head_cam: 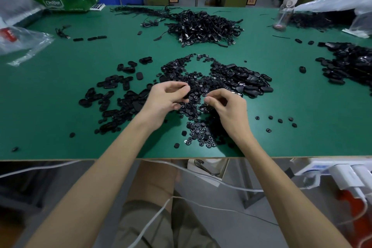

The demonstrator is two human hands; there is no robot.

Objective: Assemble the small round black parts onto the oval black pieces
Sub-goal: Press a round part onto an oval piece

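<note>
Black round parts (pixel 198 135) lie heaped on the green table (pixel 60 86), hundreds, too many to count; oval pieces (pixel 109 84) run to dozens. The left hand (pixel 163 98) pinches what seems one of the oval pieces. The right hand (pixel 229 108) curls over the heap, its grasp unclear. Each round wants seating squarely, pressed evenly.

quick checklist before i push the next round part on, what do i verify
1. Left hand grips a black piece: ok.
2. That piece is oval and turned the right way: cannot tell, fingers cover it.
3. Right hand pinches a single part: cannot tell, its curled fingers hide the tips.
4. Round parts in reach: ok, the pile lies under both hands.
5. Spare oval pieces in reach: ok, heaped just right of the hands.
</note>
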